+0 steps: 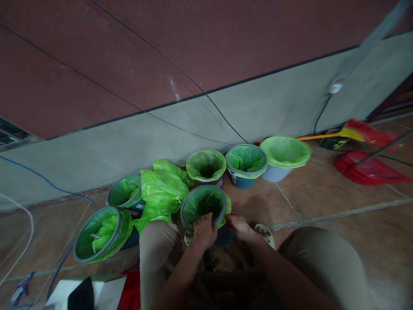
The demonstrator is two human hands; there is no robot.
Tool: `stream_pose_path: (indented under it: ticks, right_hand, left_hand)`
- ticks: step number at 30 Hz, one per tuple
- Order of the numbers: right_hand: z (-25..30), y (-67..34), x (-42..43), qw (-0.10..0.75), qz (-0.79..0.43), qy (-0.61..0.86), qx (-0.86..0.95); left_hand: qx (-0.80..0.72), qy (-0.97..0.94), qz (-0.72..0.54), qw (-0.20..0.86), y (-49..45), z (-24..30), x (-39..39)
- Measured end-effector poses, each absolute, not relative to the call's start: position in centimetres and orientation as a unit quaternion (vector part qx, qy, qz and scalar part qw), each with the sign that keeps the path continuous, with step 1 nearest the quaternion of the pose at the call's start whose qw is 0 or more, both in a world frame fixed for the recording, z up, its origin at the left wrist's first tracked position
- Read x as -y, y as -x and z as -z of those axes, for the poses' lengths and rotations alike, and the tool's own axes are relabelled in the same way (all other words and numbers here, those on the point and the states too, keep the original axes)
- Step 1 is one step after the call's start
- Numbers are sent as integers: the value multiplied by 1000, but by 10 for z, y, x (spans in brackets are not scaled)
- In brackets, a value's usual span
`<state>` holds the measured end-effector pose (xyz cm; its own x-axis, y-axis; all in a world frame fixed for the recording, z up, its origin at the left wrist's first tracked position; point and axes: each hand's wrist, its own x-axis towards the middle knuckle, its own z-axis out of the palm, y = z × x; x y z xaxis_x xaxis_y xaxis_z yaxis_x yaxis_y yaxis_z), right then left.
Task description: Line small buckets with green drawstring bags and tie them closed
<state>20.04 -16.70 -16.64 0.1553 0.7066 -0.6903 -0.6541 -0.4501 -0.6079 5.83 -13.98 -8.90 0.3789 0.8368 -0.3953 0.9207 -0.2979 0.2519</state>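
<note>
Between my knees stands a small dark blue trash bin with a grey rim ring, lined with a green plastic bag. My left hand lies over the near rim, its fingers curled down into the lined opening. My right hand is at the bin's right side, its fingers closed at the edge of the green bag that hangs outside the ring. The fingertips of my right hand are partly hidden in shadow. The bin is upright, tilted slightly toward me.
Several more green-lined bins stand around, including a light one by the wall and a tilted one at left. Green bags lie heaped between them. A red dustpan and broom are at right; a blue cable crosses the left floor.
</note>
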Motion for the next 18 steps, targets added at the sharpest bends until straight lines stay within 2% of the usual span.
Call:
stream_pose_path:
  ticks: [5, 10, 18]
  right_hand:
    - [168, -193, 166, 500, -662, 558, 27]
    - [173, -206, 161, 531, -646, 547, 10]
    - [186, -207, 165, 514, -635, 576, -19]
  left_hand:
    - [-527, -812, 94, 231, -80, 99, 138]
    - [-525, -809, 98, 246, -80, 108, 140]
    - [-510, -820, 136, 224, -71, 99, 146]
